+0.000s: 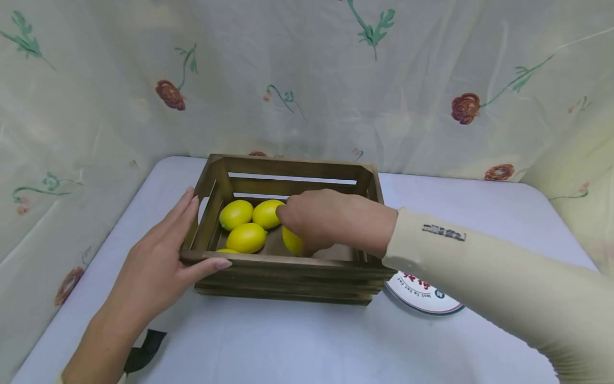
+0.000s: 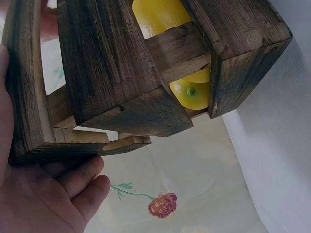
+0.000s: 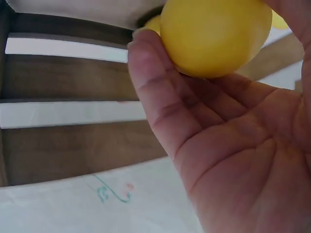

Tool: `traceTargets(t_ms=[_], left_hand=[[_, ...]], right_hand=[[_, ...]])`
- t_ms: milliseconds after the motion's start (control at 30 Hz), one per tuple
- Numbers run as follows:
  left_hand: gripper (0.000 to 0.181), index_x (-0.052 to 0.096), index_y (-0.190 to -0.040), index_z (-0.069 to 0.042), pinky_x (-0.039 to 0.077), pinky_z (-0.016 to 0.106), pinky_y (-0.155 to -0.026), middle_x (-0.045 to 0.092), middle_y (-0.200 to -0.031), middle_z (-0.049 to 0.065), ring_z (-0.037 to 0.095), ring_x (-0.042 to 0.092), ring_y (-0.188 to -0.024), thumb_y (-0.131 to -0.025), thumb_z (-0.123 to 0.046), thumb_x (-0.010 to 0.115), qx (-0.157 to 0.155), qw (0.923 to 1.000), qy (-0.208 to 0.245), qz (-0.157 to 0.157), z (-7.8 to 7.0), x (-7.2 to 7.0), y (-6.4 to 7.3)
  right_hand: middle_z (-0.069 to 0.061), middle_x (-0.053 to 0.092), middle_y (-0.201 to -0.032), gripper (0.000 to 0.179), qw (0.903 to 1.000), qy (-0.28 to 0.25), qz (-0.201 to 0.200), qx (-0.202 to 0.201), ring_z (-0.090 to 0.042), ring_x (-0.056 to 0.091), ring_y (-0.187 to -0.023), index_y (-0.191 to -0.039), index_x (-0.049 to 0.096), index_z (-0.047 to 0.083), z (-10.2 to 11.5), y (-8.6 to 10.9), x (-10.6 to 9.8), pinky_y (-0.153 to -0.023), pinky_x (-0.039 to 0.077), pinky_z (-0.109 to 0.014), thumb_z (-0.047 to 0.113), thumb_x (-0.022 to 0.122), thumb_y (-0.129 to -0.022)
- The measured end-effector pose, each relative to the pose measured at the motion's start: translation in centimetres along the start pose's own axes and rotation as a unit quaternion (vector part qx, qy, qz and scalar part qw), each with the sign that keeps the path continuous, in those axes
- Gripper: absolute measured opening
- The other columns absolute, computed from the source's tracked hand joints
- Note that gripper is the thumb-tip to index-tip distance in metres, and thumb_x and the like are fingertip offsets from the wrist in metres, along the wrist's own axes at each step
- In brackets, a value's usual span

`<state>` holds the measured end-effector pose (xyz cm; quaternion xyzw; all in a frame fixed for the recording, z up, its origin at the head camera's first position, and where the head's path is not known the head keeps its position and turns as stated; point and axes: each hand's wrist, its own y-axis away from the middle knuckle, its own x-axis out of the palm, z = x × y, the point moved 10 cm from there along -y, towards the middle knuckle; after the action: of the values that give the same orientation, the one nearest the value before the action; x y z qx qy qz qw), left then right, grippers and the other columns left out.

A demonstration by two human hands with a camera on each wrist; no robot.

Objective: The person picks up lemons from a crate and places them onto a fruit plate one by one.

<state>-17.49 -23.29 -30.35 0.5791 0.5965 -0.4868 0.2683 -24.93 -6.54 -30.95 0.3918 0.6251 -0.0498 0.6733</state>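
Observation:
My right hand [image 1: 331,218] reaches into a dark wooden slatted crate [image 1: 292,274] and holds a yellow lemon [image 1: 291,242]. In the right wrist view, the fingers [image 3: 155,92] curve along one side of that lemon [image 3: 216,36]. My left hand [image 1: 158,261] steadies the crate at its near left corner, thumb over the front rim and fingers along the left side. Left of the held lemon lie more lemons [image 1: 246,238] inside the crate, one partly hidden behind the front wall. Through the slats in the left wrist view, lemons [image 2: 192,94] show too.
A round white plate [image 1: 424,293] with red lettering sits right of the crate, partly under my right sleeve [image 1: 479,272]. White cloth [image 1: 297,341] covers the table. Behind and beside it hangs a pale flowered curtain [image 1: 307,64]. A black strap [image 1: 145,352] shows by my left wrist.

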Motion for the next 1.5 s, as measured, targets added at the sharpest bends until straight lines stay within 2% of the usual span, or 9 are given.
traceTargets(t_ms=[167,400,667,933,1000,1100,1200,1300,1500], left_hand=[[0.116,0.019,-0.169,-0.013,0.039,0.071,-0.109,0.014,-0.175,0.004,0.046,0.036,-0.148,-0.083,-0.061,0.082,-0.002,1.0000,-0.003,0.001,0.0,0.1,0.0],[0.117,0.018,-0.169,-0.013,0.039,0.071,-0.109,0.013,-0.175,0.004,0.046,0.036,-0.149,-0.083,-0.062,0.081,-0.003,1.0000,-0.006,0.000,-0.1,0.1,-0.1],[0.118,0.020,-0.168,-0.011,0.039,0.073,-0.107,0.013,-0.175,0.005,0.048,0.037,-0.147,-0.082,-0.061,0.083,-0.020,0.9998,-0.009,-0.001,0.6,0.1,0.7],[0.118,0.021,-0.168,-0.011,0.040,0.072,-0.106,0.013,-0.175,0.005,0.049,0.038,-0.147,-0.081,-0.061,0.083,-0.013,0.9999,-0.011,0.001,0.1,0.2,0.4],[0.117,0.021,-0.168,-0.011,0.040,0.072,-0.106,0.014,-0.175,0.005,0.048,0.038,-0.147,-0.081,-0.059,0.084,-0.005,1.0000,-0.008,-0.002,-0.2,0.2,0.2],[0.117,0.021,-0.168,-0.013,0.041,0.072,-0.106,0.014,-0.175,0.004,0.047,0.038,-0.147,-0.081,-0.058,0.085,0.000,1.0000,-0.003,-0.004,-0.3,0.3,0.2],[0.117,0.021,-0.168,-0.013,0.041,0.072,-0.106,0.013,-0.175,0.004,0.047,0.037,-0.148,-0.081,-0.058,0.085,-0.003,1.0000,-0.006,-0.003,-0.2,0.5,0.2],[0.117,0.020,-0.169,-0.014,0.041,0.071,-0.106,0.013,-0.175,0.004,0.046,0.037,-0.148,-0.081,-0.058,0.085,-0.004,1.0000,-0.007,-0.002,-0.2,0.5,0.2],[0.118,0.020,-0.169,-0.014,0.041,0.071,-0.106,0.013,-0.175,0.003,0.047,0.037,-0.148,-0.081,-0.057,0.086,-0.007,0.9999,-0.008,-0.004,0.0,0.2,0.2]], right_hand=[[-0.010,0.060,-0.125,0.062,0.9996,0.006,-0.026,-0.007,-0.021,0.060,-0.095,-0.140,0.058,0.008,0.5,1.7,-1.3,-0.086,0.058,-0.034,0.027,0.086,-0.088],[-0.005,0.054,-0.122,0.062,0.9935,-0.054,-0.099,-0.016,-0.020,0.059,-0.091,-0.138,0.056,0.011,-0.1,5.2,-3.4,-0.075,0.056,-0.031,0.027,0.085,-0.086],[-0.005,0.057,-0.134,0.070,0.9707,-0.125,-0.200,-0.046,-0.020,0.061,-0.106,-0.144,0.056,0.008,-1.6,9.2,-4.8,-0.093,0.058,-0.034,0.031,0.087,-0.086],[0.001,0.059,-0.135,0.071,0.9476,-0.181,-0.263,-0.022,-0.017,0.060,-0.105,-0.144,0.054,0.010,-3.7,13.5,-3.2,-0.093,0.057,-0.037,0.038,0.086,-0.087],[0.004,0.061,-0.130,0.071,0.9397,-0.184,-0.288,-0.014,-0.014,0.061,-0.103,-0.143,0.054,0.013,-4.2,15.1,-2.6,-0.091,0.057,-0.036,0.040,0.087,-0.087],[0.008,0.063,-0.124,0.070,0.9210,-0.194,-0.338,-0.014,-0.010,0.063,-0.102,-0.141,0.055,0.016,-4.7,17.3,-1.8,-0.088,0.059,-0.036,0.037,0.090,-0.084],[0.009,0.063,-0.125,0.075,0.8958,-0.201,-0.396,-0.014,-0.007,0.063,-0.103,-0.139,0.056,0.016,-5.5,19.4,-0.9,-0.088,0.059,-0.027,0.029,0.096,-0.077],[0.009,0.063,-0.128,0.082,0.8774,-0.201,-0.435,0.005,-0.007,0.063,-0.103,-0.137,0.057,0.014,-6.7,21.0,0.3,-0.090,0.053,-0.015,0.023,0.100,-0.068],[0.009,0.064,-0.127,0.090,0.8630,-0.212,-0.450,0.085,-0.012,0.068,-0.100,-0.138,0.058,0.013,-10.0,22.5,3.6,-0.091,0.044,-0.003,0.019,0.104,-0.061]])
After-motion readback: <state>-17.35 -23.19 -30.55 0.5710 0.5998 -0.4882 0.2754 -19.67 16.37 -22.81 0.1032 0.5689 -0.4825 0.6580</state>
